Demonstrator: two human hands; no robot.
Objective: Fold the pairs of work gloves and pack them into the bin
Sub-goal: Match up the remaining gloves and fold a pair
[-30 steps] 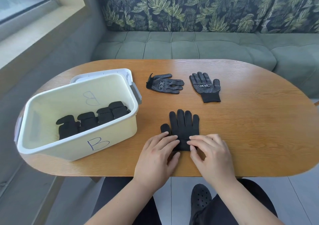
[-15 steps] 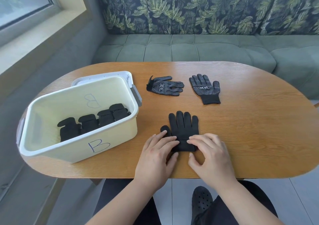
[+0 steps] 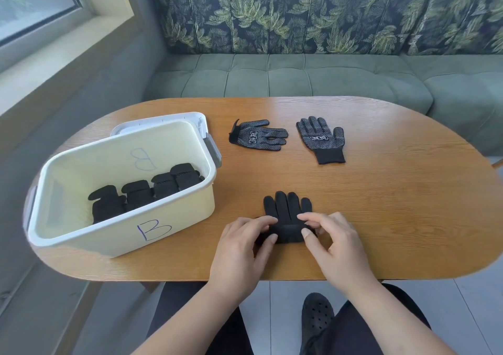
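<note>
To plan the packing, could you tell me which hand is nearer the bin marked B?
Left. The left hand pinches the glove cuff on the side toward the bin; the right hand pinches it on the far side.

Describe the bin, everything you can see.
The bin is pale cream plastic with a white rim, grey handles at both ends and a blue handwritten B on its near wall. It stands open on the left of the table, a white lid showing behind it. Four folded black glove bundles lie in a row inside.
</note>
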